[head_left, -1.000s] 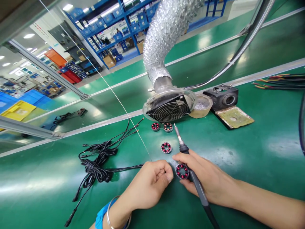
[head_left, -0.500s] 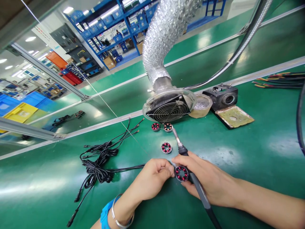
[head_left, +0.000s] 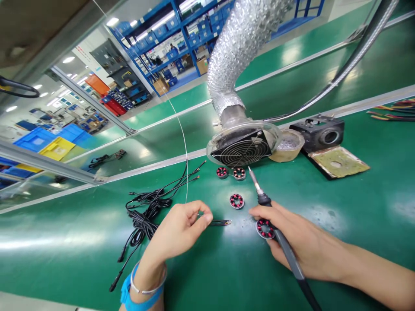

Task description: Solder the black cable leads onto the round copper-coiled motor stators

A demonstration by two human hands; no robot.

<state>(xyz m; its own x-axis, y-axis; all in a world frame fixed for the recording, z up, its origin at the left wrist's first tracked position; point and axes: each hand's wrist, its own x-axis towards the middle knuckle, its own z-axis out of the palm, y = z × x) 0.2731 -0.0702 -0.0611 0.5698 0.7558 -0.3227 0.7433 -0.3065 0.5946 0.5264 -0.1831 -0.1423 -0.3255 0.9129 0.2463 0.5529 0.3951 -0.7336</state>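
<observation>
My right hand (head_left: 298,242) grips a black soldering iron (head_left: 279,235), its metal tip pointing up toward the fan. The same hand's fingers rest against a round red-and-black coil stator (head_left: 265,229) on the green mat. My left hand (head_left: 181,229) pinches a thin solder wire (head_left: 184,142) that rises toward the upper left. It also holds a black cable (head_left: 218,223) whose bare end points at the stator, a short gap away. Another stator (head_left: 236,201) lies just beyond, and two more (head_left: 231,172) sit by the fan.
A fume-extractor fan (head_left: 241,149) on a silver flexible duct (head_left: 240,47) stands behind the stators. A black iron stand with a sponge pad (head_left: 337,162) is at the right. A bundle of black cables (head_left: 147,214) lies at the left. Coloured wires (head_left: 392,110) lie far right.
My left hand has pulled away from the stator to the left, drawing the cable end with it. The view shifted slightly, and the solder wire now hangs more upright.
</observation>
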